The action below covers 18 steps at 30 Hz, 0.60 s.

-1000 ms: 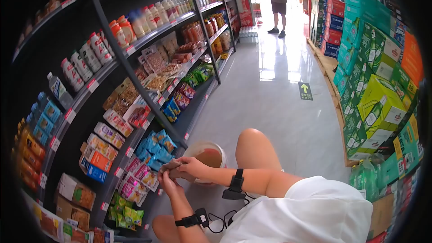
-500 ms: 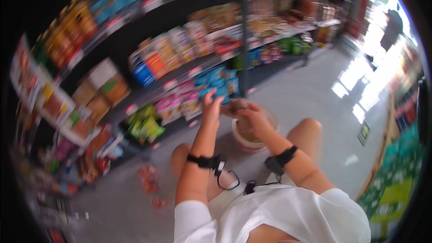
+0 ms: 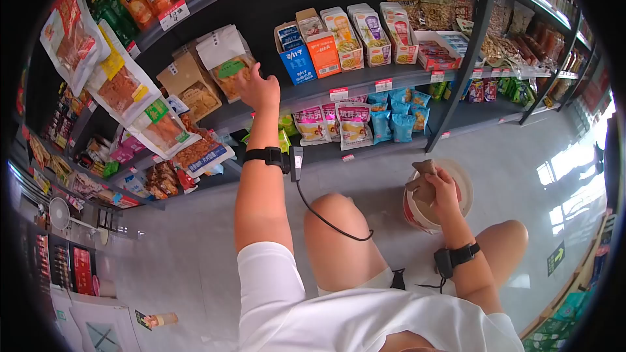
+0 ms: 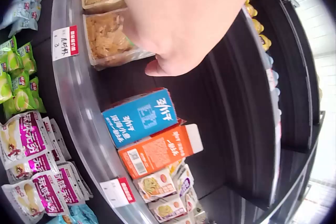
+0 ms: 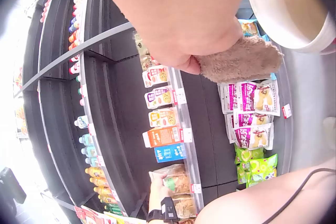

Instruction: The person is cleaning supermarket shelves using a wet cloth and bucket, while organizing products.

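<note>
On the middle shelf, my left hand (image 3: 261,88) touches the right side of a clear-windowed packet with a green label (image 3: 229,68), its thumb apart from the packet. The left wrist view shows this hand (image 4: 173,24) over the packet (image 4: 106,37), its fingertips partly hidden. My right hand (image 3: 445,190) pinches a brown cloth (image 3: 422,186) above a white bucket (image 3: 464,186) on the floor. The cloth (image 5: 244,61) hangs folded from the right hand (image 5: 197,32) in the right wrist view.
Blue and orange boxes (image 3: 324,53) stand right of the packet, and a brown packet (image 3: 195,94) to its left. Pink-and-white bags (image 3: 355,124) lie on the lower shelf. Hanging food packs (image 3: 124,88) are at the left. A shelf post (image 3: 466,58) rises above the bucket.
My left hand has left the cloth and moved up and left to the packet. The right hand still holds the cloth near the bucket. The head view has turned left.
</note>
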{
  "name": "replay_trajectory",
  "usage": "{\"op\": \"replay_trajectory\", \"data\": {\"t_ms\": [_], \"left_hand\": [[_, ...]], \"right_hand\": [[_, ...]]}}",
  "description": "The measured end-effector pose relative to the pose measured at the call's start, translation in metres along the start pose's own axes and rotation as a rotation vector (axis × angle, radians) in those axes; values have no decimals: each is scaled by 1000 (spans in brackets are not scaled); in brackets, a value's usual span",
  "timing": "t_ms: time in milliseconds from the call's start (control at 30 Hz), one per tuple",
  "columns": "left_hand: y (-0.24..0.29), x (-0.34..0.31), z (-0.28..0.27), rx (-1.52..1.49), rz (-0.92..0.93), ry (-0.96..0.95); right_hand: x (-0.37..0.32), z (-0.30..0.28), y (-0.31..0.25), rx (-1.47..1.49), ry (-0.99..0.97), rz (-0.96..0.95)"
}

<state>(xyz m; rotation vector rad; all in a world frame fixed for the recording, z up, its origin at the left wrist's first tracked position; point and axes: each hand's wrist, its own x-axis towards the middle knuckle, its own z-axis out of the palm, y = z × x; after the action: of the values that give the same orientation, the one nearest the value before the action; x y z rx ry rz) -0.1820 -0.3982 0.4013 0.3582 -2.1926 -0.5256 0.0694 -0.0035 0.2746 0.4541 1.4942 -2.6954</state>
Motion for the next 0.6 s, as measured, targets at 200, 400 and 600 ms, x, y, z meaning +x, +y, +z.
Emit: {"op": "replay_trajectory", "data": {"t_ms": [200, 400, 600], "left_hand": [[4, 6, 18, 206, -197, -288], [-34, 14, 56, 144, -207, -308], [-54, 18, 54, -53, -241, -173]], "right_hand": [[11, 13, 5, -26, 68, 33], [30, 4, 16, -15, 16, 65], [35, 15, 19, -29, -34, 96]]}}
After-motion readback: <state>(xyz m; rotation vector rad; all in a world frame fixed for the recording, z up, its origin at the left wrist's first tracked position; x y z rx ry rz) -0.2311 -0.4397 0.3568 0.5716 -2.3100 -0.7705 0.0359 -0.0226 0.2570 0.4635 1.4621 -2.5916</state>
